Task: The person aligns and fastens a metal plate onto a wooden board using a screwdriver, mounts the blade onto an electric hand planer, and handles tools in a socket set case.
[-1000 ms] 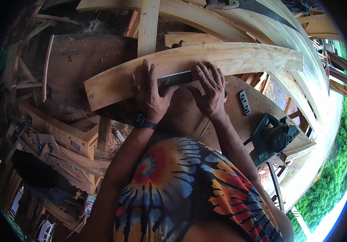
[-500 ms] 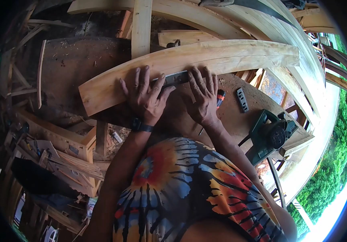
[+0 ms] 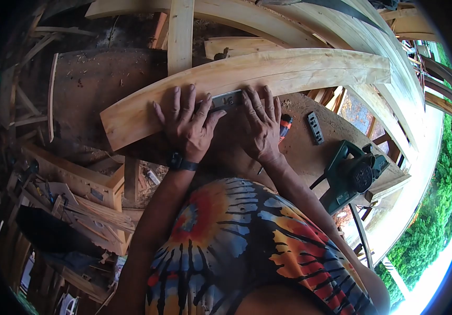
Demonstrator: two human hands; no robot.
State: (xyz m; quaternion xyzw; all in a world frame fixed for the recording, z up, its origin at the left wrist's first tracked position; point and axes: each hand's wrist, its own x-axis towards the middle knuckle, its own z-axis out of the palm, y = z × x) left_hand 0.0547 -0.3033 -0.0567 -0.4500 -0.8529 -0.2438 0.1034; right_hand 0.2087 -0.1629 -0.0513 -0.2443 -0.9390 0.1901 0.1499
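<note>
A long curved wooden board with a pale face and fine cracks lies across the bench. At its near edge is a short, narrow metal tool, its ends covered by my hands, so I cannot make out its exact kind. My left hand, with a black watch at the wrist, grips the tool's left end between index finger and thumb, its other fingers laid on the board. My right hand holds the right end, fingertips over the board's edge and thumb hidden.
Right of my hands lie an orange-and-black tool, a slotted metal piece and a green power planer on the brown worktop. An upright-running plank meets the board's far side. Timber frames stand at left.
Both hands have shifted very slightly left, and more of the metal tool shows beside the left fingers. The board sits almost as before.
</note>
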